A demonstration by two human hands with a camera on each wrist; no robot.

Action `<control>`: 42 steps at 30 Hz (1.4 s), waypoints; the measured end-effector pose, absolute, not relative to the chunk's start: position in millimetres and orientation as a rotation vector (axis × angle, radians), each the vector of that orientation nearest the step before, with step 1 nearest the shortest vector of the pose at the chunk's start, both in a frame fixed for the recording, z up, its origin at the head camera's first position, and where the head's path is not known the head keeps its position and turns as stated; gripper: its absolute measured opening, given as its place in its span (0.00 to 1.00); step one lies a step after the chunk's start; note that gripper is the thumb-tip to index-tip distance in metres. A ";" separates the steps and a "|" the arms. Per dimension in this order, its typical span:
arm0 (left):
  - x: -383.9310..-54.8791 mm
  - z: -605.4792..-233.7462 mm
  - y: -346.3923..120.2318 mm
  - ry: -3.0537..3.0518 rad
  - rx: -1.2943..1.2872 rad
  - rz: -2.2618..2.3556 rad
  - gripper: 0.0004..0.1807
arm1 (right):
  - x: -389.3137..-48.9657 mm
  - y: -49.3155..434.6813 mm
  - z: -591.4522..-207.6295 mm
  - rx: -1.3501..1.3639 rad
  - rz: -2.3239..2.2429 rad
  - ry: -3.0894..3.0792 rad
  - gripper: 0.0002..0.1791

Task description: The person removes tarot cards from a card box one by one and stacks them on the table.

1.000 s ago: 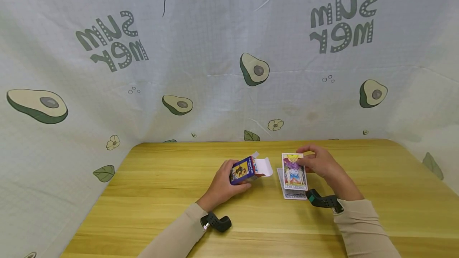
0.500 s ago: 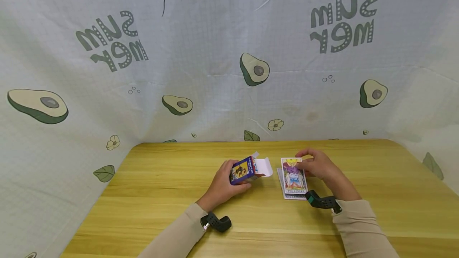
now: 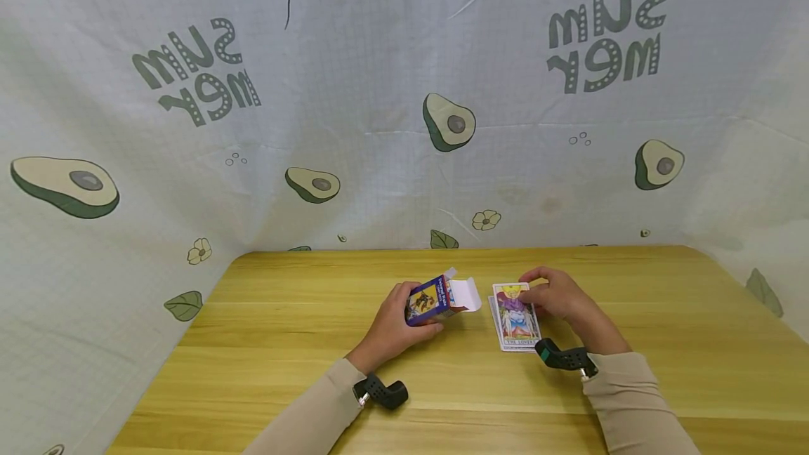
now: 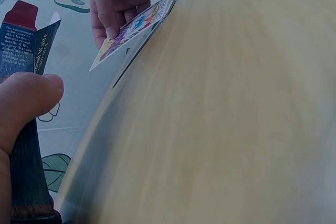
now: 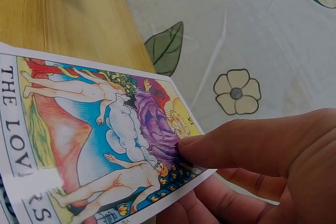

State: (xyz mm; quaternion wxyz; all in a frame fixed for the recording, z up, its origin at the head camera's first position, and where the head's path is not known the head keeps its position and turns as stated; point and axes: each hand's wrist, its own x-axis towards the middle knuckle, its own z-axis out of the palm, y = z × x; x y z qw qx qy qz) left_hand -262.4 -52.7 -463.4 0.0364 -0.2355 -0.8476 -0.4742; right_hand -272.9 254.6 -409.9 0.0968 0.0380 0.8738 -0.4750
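My left hand [image 3: 392, 326] grips a blue tarot card box [image 3: 432, 302], tilted with its white flap open toward the right. In the left wrist view, the thumb [image 4: 31, 95] lies across the printed side of this box [image 4: 18, 48]. My right hand [image 3: 561, 298] pinches a tarot card marked "The Lovers" [image 3: 515, 318] at its far right corner, thumb on the picture side. Another card [image 3: 496, 320] lies beneath, mostly covered, with its left and bottom edges showing. From the left wrist, the Lovers card [image 4: 128, 32] slants up off the one below, close at the near end.
A wooden table [image 3: 303, 350] carries everything. Behind it hangs a pale cloth [image 3: 379, 76] printed with avocados, leaves and mirrored lettering. Black wrist cameras sit on the left wrist [image 3: 382, 392] and the right wrist [image 3: 565, 358].
My right hand has lowered the Lovers card toward me and slightly left, so it now covers more of the card beneath. The left hand and box have stayed in place.
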 end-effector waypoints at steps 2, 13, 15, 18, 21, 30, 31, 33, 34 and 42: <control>-262.5 -463.3 -52.6 -2.599 -0.726 -1.456 0.39 | -272.4 254.0 -409.9 0.111 -1.403 2.591 0.22; -261.9 -463.3 -53.0 -2.605 -0.721 -1.452 0.39 | -271.7 253.3 -410.1 0.097 -1.405 2.601 0.21; -261.9 -463.4 -53.1 -2.605 -0.722 -1.450 0.39 | -271.6 253.1 -410.3 0.097 -1.396 2.610 0.20; -262.0 -463.3 -53.0 -2.601 -0.724 -1.450 0.39 | -271.8 252.9 -411.1 0.097 -1.379 2.625 0.20; -262.2 -463.4 -53.0 -2.602 -0.722 -1.449 0.39 | -271.8 252.7 -411.8 0.093 -1.368 2.631 0.20; -262.3 -463.1 -51.9 -2.612 -0.715 -1.439 0.39 | -272.2 253.6 -414.7 0.095 -1.326 2.645 0.20; -262.3 -463.2 -51.9 -2.612 -0.715 -1.441 0.39 | -272.1 253.7 -415.0 0.093 -1.321 2.649 0.20; -262.1 -463.0 -51.9 -2.610 -0.715 -1.443 0.39 | -271.9 253.9 -415.4 0.089 -1.317 2.652 0.19; -262.0 -463.0 -51.9 -2.609 -0.716 -1.444 0.39 | -272.0 254.0 -415.7 0.088 -1.315 2.654 0.19; -260.5 -461.7 -51.8 -2.603 -0.715 -1.447 0.39 | -271.5 252.8 -416.3 0.083 -1.293 2.669 0.19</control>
